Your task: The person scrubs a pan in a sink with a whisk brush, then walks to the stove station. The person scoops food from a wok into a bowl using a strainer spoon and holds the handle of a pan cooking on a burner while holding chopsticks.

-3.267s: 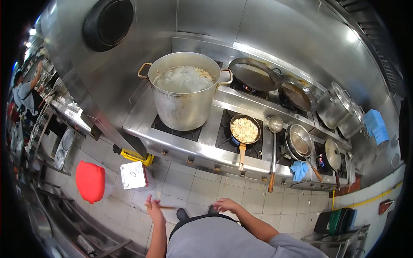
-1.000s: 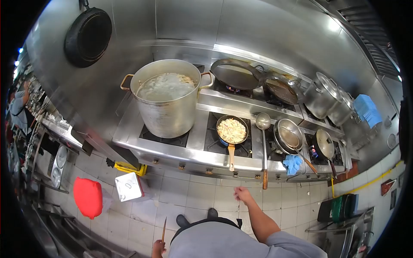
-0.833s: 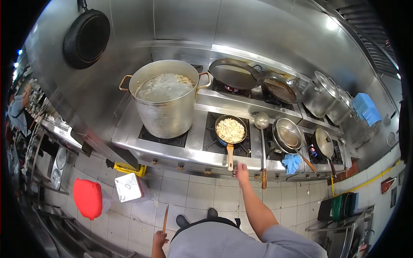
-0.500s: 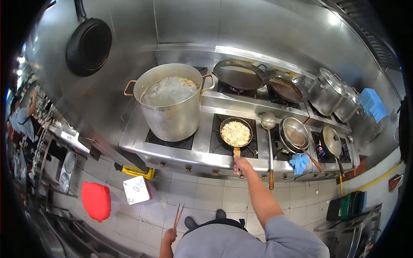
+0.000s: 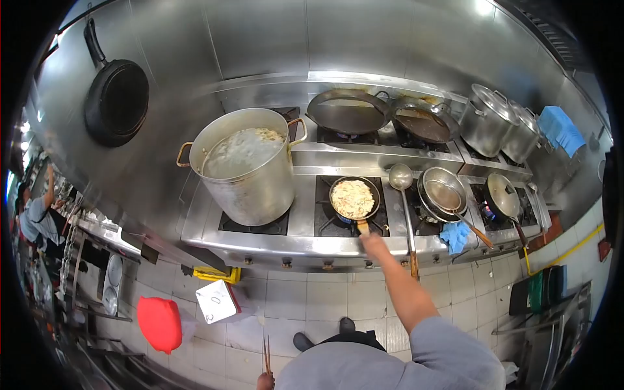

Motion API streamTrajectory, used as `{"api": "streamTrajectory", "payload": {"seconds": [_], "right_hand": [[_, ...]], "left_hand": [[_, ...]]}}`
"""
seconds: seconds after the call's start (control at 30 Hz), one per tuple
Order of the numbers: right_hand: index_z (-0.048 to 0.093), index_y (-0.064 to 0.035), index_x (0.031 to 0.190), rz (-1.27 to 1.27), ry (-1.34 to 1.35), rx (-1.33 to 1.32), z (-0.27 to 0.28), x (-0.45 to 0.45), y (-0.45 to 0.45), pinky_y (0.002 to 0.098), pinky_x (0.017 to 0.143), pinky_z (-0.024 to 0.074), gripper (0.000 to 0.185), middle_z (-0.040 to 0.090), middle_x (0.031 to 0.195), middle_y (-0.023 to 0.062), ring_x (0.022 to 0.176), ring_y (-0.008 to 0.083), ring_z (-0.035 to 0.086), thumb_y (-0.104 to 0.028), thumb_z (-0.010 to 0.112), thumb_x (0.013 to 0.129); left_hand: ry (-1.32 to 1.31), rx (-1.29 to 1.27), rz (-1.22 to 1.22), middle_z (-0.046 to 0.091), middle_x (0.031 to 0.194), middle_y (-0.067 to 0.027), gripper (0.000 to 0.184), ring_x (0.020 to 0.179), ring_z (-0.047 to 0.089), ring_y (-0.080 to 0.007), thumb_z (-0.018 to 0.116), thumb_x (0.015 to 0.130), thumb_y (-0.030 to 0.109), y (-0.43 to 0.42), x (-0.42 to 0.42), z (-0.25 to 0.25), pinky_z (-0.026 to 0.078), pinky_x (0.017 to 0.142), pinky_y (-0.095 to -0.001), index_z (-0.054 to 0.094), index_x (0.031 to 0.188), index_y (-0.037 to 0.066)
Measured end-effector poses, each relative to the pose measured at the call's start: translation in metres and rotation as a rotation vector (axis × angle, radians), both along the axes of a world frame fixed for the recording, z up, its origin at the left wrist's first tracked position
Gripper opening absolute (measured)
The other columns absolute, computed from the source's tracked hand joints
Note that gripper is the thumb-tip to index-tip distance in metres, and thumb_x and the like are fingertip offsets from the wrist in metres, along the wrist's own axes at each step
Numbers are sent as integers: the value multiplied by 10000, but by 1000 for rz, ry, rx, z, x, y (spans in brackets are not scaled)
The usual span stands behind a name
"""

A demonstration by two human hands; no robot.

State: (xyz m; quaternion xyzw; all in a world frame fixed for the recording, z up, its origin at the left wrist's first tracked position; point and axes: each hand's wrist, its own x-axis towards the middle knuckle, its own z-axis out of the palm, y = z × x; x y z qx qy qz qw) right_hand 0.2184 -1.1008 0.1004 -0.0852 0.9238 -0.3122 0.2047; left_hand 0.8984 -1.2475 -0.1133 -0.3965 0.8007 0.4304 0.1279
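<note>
My right hand is wrapped round the handle of a small frying pan on a front burner. Pale, chopped food with brownish bits lies in the pan, mostly toward its left side. Down by my left side, at the bottom of the view, my left hand grips a pair of long chopsticks, tips pointing up. A ladle with a wooden handle rests on the stove to the right of the pan.
A big stockpot of cloudy liquid stands left of the pan. Two woks sit on the back burners. Strainers, a blue cloth and lidded pots are to the right. A red-covered bin stands on the floor; a person is far left.
The food has shifted toward the left of the pan, leaving dark pan surface on the right. My left hand with the chopsticks is lower in view. The camera view has shifted a little.
</note>
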Motion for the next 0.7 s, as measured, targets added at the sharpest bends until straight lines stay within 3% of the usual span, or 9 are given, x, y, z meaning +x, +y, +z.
{"api": "streamTrajectory", "payload": {"seconds": [0.03,0.07,0.13,0.17,0.3,0.43,0.5,0.63,0.7], "right_hand": [[560,12,899,-69,-393,-241,8,13,-10,401,577,513,400,607,880,205,717,274,640,-386,521,896],[512,-26,912,-27,-468,-355,12,26,-14,353,441,472,322,546,770,118,551,185,566,-348,535,905],[493,-36,957,-120,-505,-425,9,38,-18,360,444,475,319,526,750,97,538,186,546,-349,533,908],[474,-46,1002,-219,-548,-489,8,39,-20,367,447,479,322,505,729,77,526,188,526,-350,530,910],[455,-55,1031,-213,-559,-578,8,39,-29,371,479,511,318,485,710,62,543,191,524,-344,522,916],[476,-46,1077,-23,-545,-404,25,31,-8,343,511,518,400,562,808,84,585,183,558,-410,511,914],[498,-48,1059,-101,-496,-458,27,36,10,328,500,512,389,561,774,68,572,172,554,-413,480,926],[538,-65,1011,-316,-620,-776,-32,50,65,304,469,467,360,575,735,80,534,163,540,-408,526,902],[551,-56,979,-163,-625,-505,-64,77,91,307,453,454,298,566,687,78,515,151,525,-343,541,898]], "left_hand": [[-11,-61,-72,622,804,-214,341,786,611,-355,473,871,325,-2,-1,-1,479,668,-432,616,911,18],[-23,-123,-147,625,806,-213,363,793,619,-349,489,859,351,-6,-3,-2,482,668,-421,620,923,19],[-94,241,321,512,624,-88,285,526,489,-206,487,871,289,3,-43,44,394,453,-343,588,971,42],[-117,364,581,455,533,-26,251,392,424,-134,487,876,258,10,-84,108,350,346,-304,572,995,53],[26,385,458,416,546,-4,253,381,379,-102,496,893,275,1,-102,104,306,323,-272,535,1053,82],[152,660,684,442,590,-6,280,379,370,-92,492,918,304,-8,-131,125,299,325,-255,522,1090,85],[269,764,754,448,600,-7,283,376,368,-92,485,927,297,-8,-141,149,299,326,-253,515,1110,84],[563,809,729,505,670,-27,251,467,481,-125,473,922,184,-12,-164,175,408,423,-264,490,1145,68],[622,816,699,527,706,-40,256,510,521,-145,468,916,146,-17,-175,185,447,470,-274,478,1158,64]]}}
